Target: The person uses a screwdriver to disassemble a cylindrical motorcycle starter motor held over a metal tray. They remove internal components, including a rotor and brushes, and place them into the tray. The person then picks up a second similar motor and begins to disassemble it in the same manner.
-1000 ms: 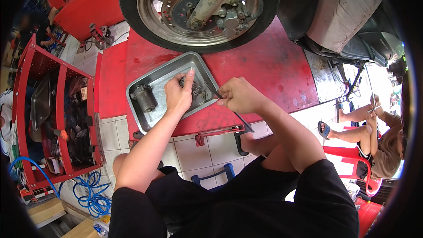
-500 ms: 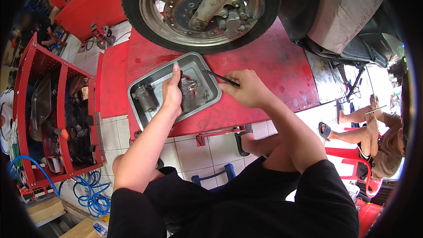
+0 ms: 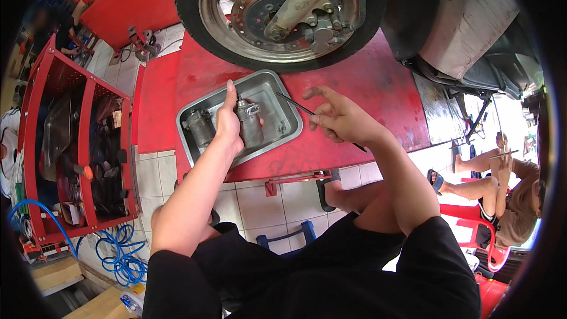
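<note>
Holding with the left grip (image 3: 227, 121), left of centre in the frame, a dull metal cylinder (image 3: 251, 130): wrapped round its left side, with the thumb raised and a bit of finger showing past the right side. Closed on it, though cannot tell how tightly. Holding with the right grip (image 3: 341, 119), right of centre, a thin black rod (image 3: 301, 107): pinched between thumb and fingers, with the index finger lifted away, so apparently a light hold. Slanting, with the rod, from lower right to upper left, ending above the right part of a metal tray (image 3: 212, 98), apart from the cylinder.

Judging by the poses, steadying the cylinder with one side and readying the rod with the other. Probably calls next for firming the pinch and turning the rod's tip toward the cylinder's upper end, without loosening the left hold.

Found, for the cylinder: against the palm of the left grip, over the middle of the tray, well to the left of the right grip. Cannot tell whether resting on the tray floor or lifted slightly. Lying loose in the tray: a second cylinder (image 3: 201, 131) just left of the left grip, and small parts (image 3: 282, 126) toward the right. Set beneath it all, a red bench (image 3: 366, 100).
</note>
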